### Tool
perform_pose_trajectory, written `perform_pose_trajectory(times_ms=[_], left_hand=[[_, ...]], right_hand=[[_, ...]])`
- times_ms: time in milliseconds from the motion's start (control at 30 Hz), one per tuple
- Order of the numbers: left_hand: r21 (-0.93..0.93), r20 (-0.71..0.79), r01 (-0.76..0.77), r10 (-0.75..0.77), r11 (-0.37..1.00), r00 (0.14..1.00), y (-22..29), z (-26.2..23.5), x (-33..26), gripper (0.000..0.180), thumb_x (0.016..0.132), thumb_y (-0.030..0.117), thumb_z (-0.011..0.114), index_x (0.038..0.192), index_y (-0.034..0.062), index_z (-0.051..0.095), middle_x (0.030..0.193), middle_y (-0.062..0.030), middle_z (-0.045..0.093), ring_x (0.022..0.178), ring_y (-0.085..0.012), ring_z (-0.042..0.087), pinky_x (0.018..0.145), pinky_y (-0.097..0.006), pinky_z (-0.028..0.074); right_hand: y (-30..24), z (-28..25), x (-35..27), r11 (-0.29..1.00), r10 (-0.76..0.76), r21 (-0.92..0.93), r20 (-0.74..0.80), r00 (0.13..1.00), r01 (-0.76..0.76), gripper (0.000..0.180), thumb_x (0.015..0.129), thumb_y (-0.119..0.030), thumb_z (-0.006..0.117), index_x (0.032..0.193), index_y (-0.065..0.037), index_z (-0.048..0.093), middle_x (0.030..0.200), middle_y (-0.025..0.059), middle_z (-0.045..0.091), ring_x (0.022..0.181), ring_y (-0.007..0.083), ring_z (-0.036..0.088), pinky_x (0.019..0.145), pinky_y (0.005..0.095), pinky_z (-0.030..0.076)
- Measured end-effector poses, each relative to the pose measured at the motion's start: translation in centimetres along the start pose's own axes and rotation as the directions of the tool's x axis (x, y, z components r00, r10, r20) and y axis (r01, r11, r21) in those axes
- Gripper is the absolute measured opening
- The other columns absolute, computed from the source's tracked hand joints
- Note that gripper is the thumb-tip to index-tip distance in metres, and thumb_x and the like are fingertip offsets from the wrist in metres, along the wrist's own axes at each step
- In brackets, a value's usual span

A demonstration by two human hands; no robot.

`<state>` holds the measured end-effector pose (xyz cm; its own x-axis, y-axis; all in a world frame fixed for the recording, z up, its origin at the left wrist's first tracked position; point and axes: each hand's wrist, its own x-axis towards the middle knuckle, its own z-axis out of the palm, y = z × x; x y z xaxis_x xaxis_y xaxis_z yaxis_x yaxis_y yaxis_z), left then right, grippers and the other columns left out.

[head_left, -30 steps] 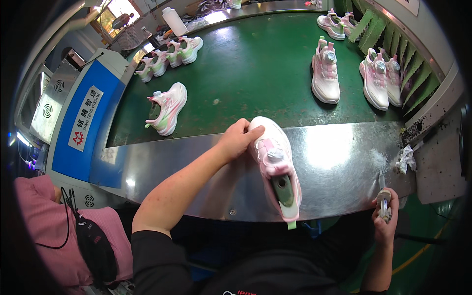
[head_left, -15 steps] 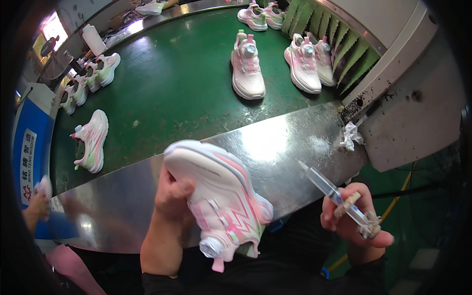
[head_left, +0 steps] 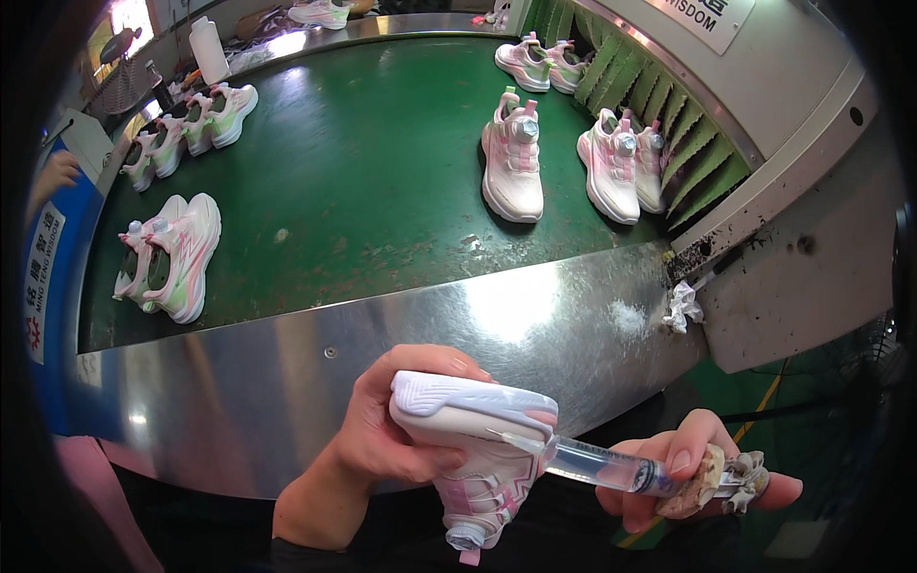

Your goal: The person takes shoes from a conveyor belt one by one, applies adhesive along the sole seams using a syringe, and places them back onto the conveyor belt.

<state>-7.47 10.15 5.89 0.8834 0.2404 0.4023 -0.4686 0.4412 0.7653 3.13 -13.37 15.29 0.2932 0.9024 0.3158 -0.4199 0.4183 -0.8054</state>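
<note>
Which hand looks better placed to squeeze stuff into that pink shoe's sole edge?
Probably the right hand: it holds the syringe, needle tip at the sole edge. The left hand is busy gripping the shoe.

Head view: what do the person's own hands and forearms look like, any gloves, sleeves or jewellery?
Both hands are bare: no gloves on the left hand or the right hand, no rings or watch visible. The left forearm is uncovered. The right forearm is out of view.
</note>
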Motion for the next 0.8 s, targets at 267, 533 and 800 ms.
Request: perform_pose_trajectory(times_ms=[267,533,800], left_hand=[[0.071,0.064,-0.052,0.047,0.996,0.997,0.35,0.2,-0.08,0.061,0.059,-0.004,0.077,0.113,0.0013,0.05,0.106,-0.0223,0.061,0.105,-0.0341,0.062,0.09,-0.046,0.052],[0.07,0.078,-0.052,0.047,0.996,0.996,0.61,0.38,-0.19,0.062,0.058,-0.005,0.076,0.113,0.0009,0.05,0.106,-0.023,0.06,0.105,-0.0346,0.062,0.09,-0.046,0.052],[0.084,0.032,-0.034,0.032,0.996,0.999,0.72,0.58,-0.34,0.061,0.057,-0.005,0.076,0.112,0.0013,0.05,0.106,-0.0223,0.06,0.104,-0.0351,0.062,0.089,-0.046,0.053]], right_hand=[[0.66,0.35,0.28,0.999,0.036,-0.015,0.004,0.999,-0.036,0.078,0.081,-0.07,0.053,0.122,-0.003,0.043,0.094,0.0283,0.061,0.089,0.033,0.053,0.07,0.0429,0.04],[0.62,0.25,0.28,0.998,0.058,-0.006,0.035,0.998,-0.058,0.077,0.083,-0.065,0.056,0.126,-0.002,0.044,0.103,0.0296,0.061,0.101,0.0352,0.053,0.076,0.0449,0.04],[0.49,0.49,0.26,0.998,0.047,-0.041,0.045,0.998,-0.045,0.076,0.081,-0.062,0.06,0.127,-0.004,0.045,0.109,0.0293,0.061,0.106,0.0361,0.052,0.08,0.0442,0.04]])
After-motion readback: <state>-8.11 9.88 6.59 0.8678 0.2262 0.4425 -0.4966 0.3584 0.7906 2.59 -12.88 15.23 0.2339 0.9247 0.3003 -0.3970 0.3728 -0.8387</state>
